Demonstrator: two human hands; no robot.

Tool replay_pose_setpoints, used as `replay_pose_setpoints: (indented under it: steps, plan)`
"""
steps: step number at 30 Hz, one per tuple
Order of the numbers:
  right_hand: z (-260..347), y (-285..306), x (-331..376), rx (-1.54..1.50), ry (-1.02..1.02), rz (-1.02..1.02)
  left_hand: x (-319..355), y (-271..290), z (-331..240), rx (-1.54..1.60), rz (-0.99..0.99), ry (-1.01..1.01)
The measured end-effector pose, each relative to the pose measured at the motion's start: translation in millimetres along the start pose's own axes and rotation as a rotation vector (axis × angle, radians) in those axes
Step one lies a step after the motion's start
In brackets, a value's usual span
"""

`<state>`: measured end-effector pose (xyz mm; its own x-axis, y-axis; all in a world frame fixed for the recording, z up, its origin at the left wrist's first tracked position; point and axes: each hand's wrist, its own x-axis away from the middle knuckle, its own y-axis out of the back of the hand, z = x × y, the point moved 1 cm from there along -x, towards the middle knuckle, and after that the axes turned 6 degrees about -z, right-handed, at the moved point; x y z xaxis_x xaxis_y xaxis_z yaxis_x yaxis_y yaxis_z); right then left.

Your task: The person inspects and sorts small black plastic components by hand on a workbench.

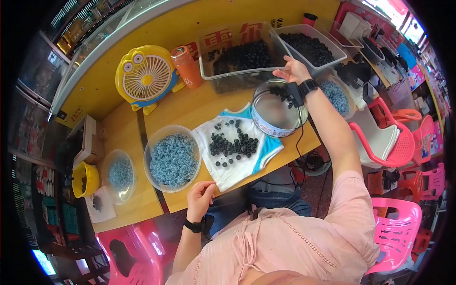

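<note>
Clock directions taken from the pale cloth (225, 175), at the dial's centre on the table. At twelve, a clear rectangular bin (237, 74) with small black pieces; at one, a second bin (328, 61), likewise filled with black. Between one and two, near the cloth, a round patterned tin (271, 127), with a few black pieces toward its far right side. At nine, a clear round bowl (173, 189) heaped with pale blue bits; beyond it, a shallower oval container (125, 196) with more blue.

On the white fabric with turquoise edging, a loose scatter of black pieces (242, 145), matte, rounded, some visibly ring-shaped.

Right arm stretched toward one, right hand (293, 71) above the tin's far rim beside the second bin, fingers apart. Left hand (201, 194) at seven, fingers curled together against the cloth's near edge; impossible to tell whether clamped on fabric.
</note>
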<state>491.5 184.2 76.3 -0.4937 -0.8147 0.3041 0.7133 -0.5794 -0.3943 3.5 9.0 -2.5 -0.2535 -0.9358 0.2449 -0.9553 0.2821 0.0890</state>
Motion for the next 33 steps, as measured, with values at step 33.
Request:
replay_pose_setpoints:
  steps: [33]
  plan:
    - [14.6,78.3,367.5,-0.057,0.413,0.123,65.4,-60.0,-153.1,0.417,0.441,0.062]
